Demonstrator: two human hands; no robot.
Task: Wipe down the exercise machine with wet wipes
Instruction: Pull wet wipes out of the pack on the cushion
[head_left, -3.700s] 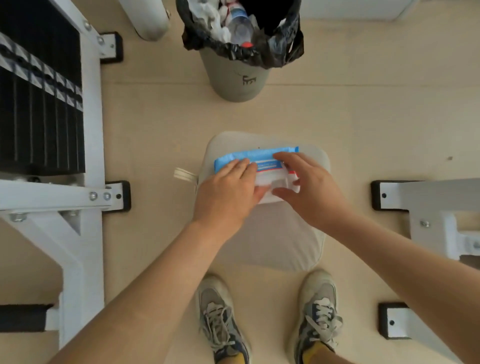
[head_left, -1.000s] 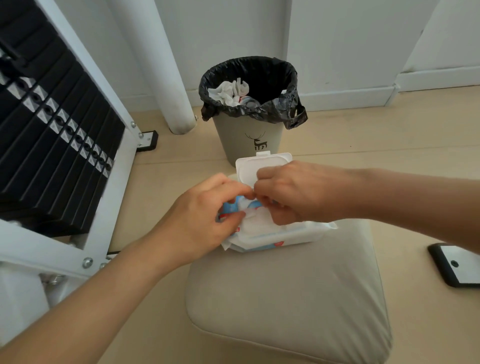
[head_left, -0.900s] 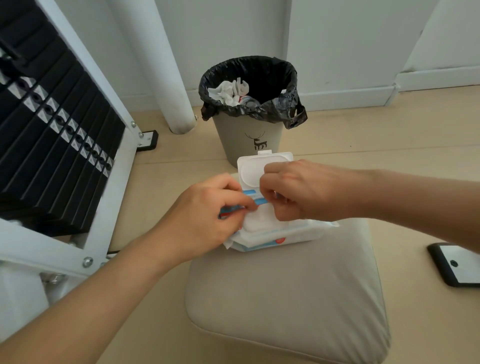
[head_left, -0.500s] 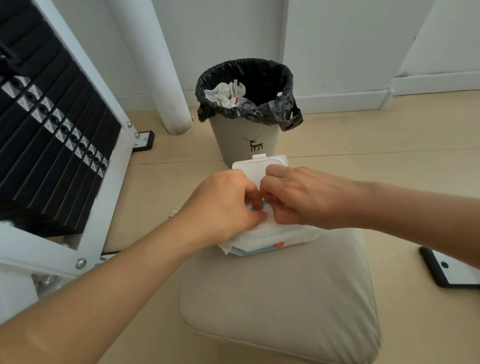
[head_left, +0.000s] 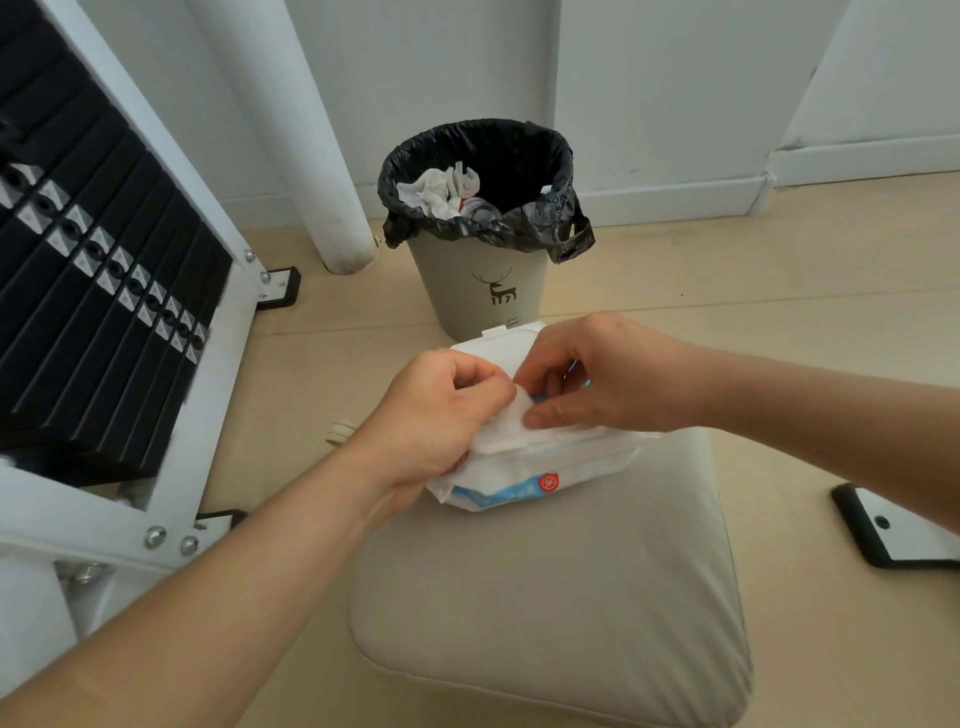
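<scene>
As left hand (head_left: 439, 415) and right hand (head_left: 602, 379) pinch, more wipe (head_left: 500, 435) shows.

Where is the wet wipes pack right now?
Centre of the head view: the wet wipes pack lies at the beige seat's far edge, just in front of the bin, held by the left hand and right hand.
</scene>
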